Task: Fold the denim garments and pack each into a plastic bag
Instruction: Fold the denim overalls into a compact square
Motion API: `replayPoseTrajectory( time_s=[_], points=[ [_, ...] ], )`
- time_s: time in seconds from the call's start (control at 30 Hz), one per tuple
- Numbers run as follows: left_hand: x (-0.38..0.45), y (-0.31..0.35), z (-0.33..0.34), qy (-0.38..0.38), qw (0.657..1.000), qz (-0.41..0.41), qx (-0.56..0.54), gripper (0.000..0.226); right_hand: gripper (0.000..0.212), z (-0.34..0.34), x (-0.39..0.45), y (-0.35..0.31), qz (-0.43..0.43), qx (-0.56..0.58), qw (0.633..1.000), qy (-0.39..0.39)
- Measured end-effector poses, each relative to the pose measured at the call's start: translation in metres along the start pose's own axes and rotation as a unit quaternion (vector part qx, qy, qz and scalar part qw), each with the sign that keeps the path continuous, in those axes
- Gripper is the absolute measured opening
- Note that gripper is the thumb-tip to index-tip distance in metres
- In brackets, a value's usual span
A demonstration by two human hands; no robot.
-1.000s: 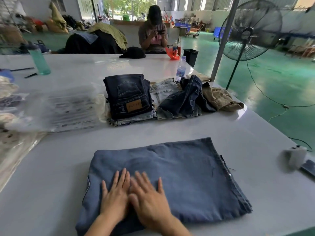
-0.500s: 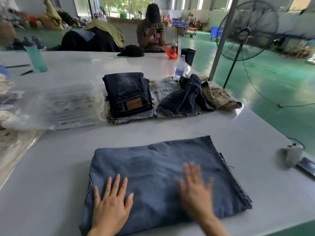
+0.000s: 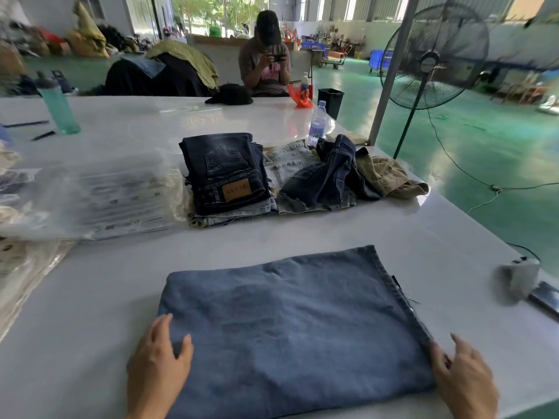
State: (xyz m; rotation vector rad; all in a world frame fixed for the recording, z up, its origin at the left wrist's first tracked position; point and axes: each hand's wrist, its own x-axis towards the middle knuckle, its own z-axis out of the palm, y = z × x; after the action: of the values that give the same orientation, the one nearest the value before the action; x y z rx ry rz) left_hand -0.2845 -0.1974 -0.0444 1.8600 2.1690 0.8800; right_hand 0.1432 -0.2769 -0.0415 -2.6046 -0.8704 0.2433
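A folded blue denim garment (image 3: 290, 325) lies flat on the white counter (image 3: 393, 234), right at the near edge in front of the person. The left hand (image 3: 158, 362) sits at the garment's near left corner with the thumb on top of the cloth and the fingers curled at its edge, gripping it. The right hand (image 3: 462, 378) is at the near right corner, fingers bent around the hemmed side, holding that edge as well. Farther back on the counter sits a stack of folded dark jeans (image 3: 225, 173) with a tan leather patch, and just beside it to the right a loose heap of denim pieces (image 3: 320, 179) with a khaki garment (image 3: 390, 176) at its end. To the left lies a pile of clear plastic bags (image 3: 121, 195). A water bottle (image 3: 317, 124) stands behind the heap, a teal bottle (image 3: 57, 105) farther left. Across the counter a seated person (image 3: 266, 55) holds a phone, and a standing fan (image 3: 432, 55) is on the green floor.
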Motion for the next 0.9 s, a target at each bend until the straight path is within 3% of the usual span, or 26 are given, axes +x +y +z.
replayPoseTrajectory(
  time_s=[0.07,0.2,0.37,0.47,0.57,0.67,0.73,0.8,0.87,0.9],
  points=[
    [0.024,-0.007,-0.004,0.014,0.997,-0.067,-0.033,0.038,0.051,0.004,-0.008,-0.009,0.019,-0.006,1.0,0.012],
    [0.081,-0.003,0.005,-0.054,0.981,-0.174,-0.064,0.047,0.039,0.002,-0.017,-0.022,0.004,-0.025,0.999,0.048],
    [0.121,-0.002,0.023,-0.102,0.954,-0.24,-0.148,0.045,0.036,-0.005,-0.018,-0.025,-0.016,-0.001,0.999,0.037],
    [0.135,-0.007,0.025,-0.074,0.965,-0.182,-0.176,0.033,0.035,-0.006,-0.018,-0.026,-0.02,0.009,0.999,0.045],
    [0.14,-0.006,0.016,0.007,0.968,-0.097,-0.23,0.018,0.034,-0.001,-0.019,-0.028,-0.014,-0.003,0.998,0.068],
    [0.13,-0.014,0.026,-0.024,0.976,-0.151,-0.153,0.014,0.034,0.004,-0.018,-0.027,0.001,-0.011,0.996,0.089],
    [0.124,-0.011,0.033,-0.055,0.978,-0.195,-0.043,0.032,0.035,0.007,-0.015,-0.024,0.001,-0.011,0.996,0.086],
    [0.121,0.012,0.032,-0.03,0.992,-0.119,0.03,0.045,0.035,0.011,-0.012,-0.019,-0.001,-0.022,0.997,0.074],
    [0.105,0.047,0.03,0.023,0.998,0.046,0.046,0.049,0.034,0.014,-0.01,-0.015,-0.009,-0.046,0.997,0.067],
    [0.089,0.066,0.031,0.008,0.993,0.116,0.027,0.057,0.034,0.015,-0.009,-0.013,-0.016,-0.069,0.995,0.066]
  ],
)
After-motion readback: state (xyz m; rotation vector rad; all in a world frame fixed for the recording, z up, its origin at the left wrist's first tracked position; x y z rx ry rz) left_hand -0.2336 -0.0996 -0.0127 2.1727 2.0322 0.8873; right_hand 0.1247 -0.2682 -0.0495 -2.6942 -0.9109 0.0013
